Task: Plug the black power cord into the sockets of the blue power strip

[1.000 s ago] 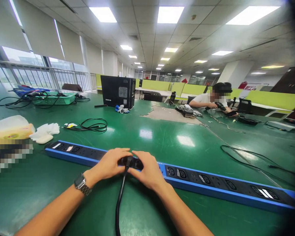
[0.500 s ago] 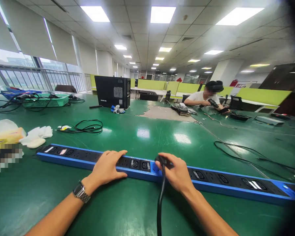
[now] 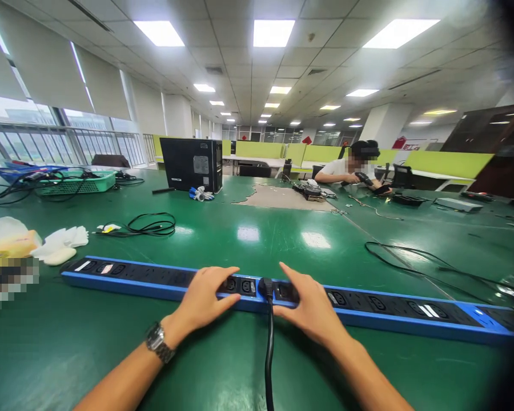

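A long blue-and-black power strip [image 3: 154, 275] lies across the green table before me. A black plug [image 3: 265, 287] sits upright at its blue middle section, and the thick black cord [image 3: 269, 359] runs down toward me out of view. My left hand [image 3: 208, 297] straddles the strip left of the plug, thumb at the near side and fingers at the far side, spread apart. To the right of the plug, my right hand [image 3: 308, 305] is open over the strip, its thumb and forefinger wide apart and clear of the plug. Some fingers of both hands are hidden.
A coiled black cable [image 3: 152, 225] and white gloves [image 3: 64, 242] lie left. Behind stand a black computer case [image 3: 188, 165] and a green basket [image 3: 79, 184] with cables. Another loose cable [image 3: 394, 254] lies right. A person [image 3: 355, 168] works across the table.
My right hand has let go of the plug and opened to its right; the plug now stands at the strip's blue section. My left hand has shifted right along the strip.
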A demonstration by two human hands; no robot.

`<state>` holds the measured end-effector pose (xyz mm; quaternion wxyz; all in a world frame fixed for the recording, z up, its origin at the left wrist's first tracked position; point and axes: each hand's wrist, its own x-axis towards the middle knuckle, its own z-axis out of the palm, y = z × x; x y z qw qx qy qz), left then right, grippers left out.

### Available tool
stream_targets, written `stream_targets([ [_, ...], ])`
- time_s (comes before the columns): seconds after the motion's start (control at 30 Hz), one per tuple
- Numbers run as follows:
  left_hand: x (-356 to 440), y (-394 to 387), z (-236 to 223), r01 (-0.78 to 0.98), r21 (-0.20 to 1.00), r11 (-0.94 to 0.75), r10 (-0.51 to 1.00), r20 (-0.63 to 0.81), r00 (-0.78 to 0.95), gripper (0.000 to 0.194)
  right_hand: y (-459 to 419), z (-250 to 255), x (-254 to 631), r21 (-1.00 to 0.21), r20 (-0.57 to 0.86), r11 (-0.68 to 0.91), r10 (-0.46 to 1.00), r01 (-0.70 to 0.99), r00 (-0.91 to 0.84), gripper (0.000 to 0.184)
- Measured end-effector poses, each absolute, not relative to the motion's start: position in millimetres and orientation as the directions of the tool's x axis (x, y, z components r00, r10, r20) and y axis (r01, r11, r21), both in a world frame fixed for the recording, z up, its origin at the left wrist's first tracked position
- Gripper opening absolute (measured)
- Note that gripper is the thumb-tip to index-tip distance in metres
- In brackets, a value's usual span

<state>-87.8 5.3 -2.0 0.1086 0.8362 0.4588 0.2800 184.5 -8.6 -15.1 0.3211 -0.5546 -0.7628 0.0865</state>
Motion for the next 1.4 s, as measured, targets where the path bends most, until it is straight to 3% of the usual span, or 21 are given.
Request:
stream_targets([
  [0.07, -59.7, 0.8, -2.5, 0.637, 0.460, -0.618, 0.786, 0.389, 0.481, 0.054, -4.2, -15.7, 215.3, -0.562, 0.380, 0.311, 0.920, 0.767, -0.095, 0.064],
  [0.13, -35.2, -0.6, -4.1, 0.597, 0.473, -0.648, 0.762, 0.396, 0.513, 0.054, 1.6, -15.6, 246.9, -0.646, 0.419, 0.185, 0.897, 0.741, 0.141, 0.049],
  [0.23, -14.7, 2.2, -6.3, 0.604, 0.532, -0.593, 0.805, 0.412, 0.427, 0.034, 8.7, -15.7, 278.7, -0.733, 0.434, -0.001, 0.770, 0.681, 0.468, 0.044],
  [0.3, -8.8, 4.5, -5.2, 0.566, 0.593, -0.573, 0.818, 0.450, 0.357, 0.026, 11.0, -16.3, 283.9, -0.754, 0.438, -0.027, 0.724, 0.656, 0.533, 0.042],
  [0.43, 14.2, 2.9, 3.7, 0.530, 0.603, -0.596, 0.801, 0.496, 0.336, 0.030, 11.5, -17.4, 274.0, -0.776, 0.439, 0.017, 0.732, 0.630, 0.521, 0.043],
  [0.77, 99.1, 7.2, 6.0, 0.684, 0.394, -0.614, 0.789, 0.319, 0.525, 0.025, 8.7, -17.2, 270.3, -0.793, 0.385, 0.031, 0.799, 0.609, 0.462, 0.037],
  [1.07, 101.8, 3.3, 4.6, 0.711, 0.318, -0.627, 0.779, 0.282, 0.561, 0.023, -2.3, -14.1, 282.9, -0.707, 0.249, 0.211, 0.968, 0.675, -0.041, 0.035],
  [1.13, 94.1, 1.7, 4.3, 0.699, 0.324, -0.638, 0.770, 0.282, 0.572, 0.036, -5.5, -11.8, 282.8, -0.706, 0.229, 0.242, 0.967, 0.665, -0.109, 0.042],
  [1.2, 73.5, 1.9, 3.1, 0.674, 0.339, -0.657, 0.754, 0.302, 0.583, 0.062, -7.6, -10.0, 278.7, -0.687, 0.223, 0.268, 0.962, 0.675, -0.156, 0.049],
  [1.27, 40.9, 4.0, 0.8, 0.680, 0.338, -0.651, 0.759, 0.330, 0.562, 0.081, -8.5, -9.0, 271.8, -0.641, 0.254, 0.303, 0.951, 0.706, -0.177, 0.046],
  [1.4, -25.6, 10.4, -5.5, 0.811, 0.298, -0.503, 0.854, 0.313, 0.415, 0.074, -9.5, -4.7, 259.7, -0.600, 0.394, 0.361, 0.910, 0.714, -0.130, 0.029],
])
